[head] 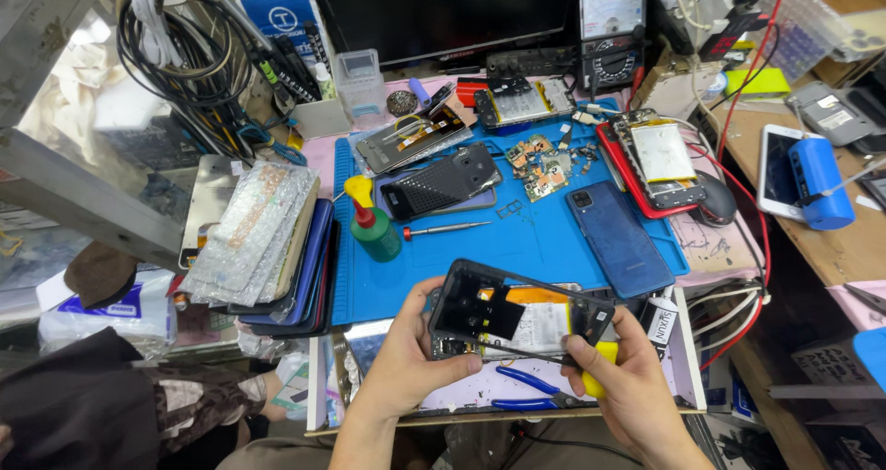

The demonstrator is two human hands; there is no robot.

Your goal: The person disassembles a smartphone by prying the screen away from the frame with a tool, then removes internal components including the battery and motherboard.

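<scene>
Left hand grips the near-left end of an opened phone, fingers curled under, thumb on the black frame; the phone is held in the air just near of the blue work mat. Right hand is closed around a yellow-handled tool at the phone's right end. On the mat: green bottle at left, small screwdriver beside it, blue phone back at right, loose circuit boards at far centre
</scene>
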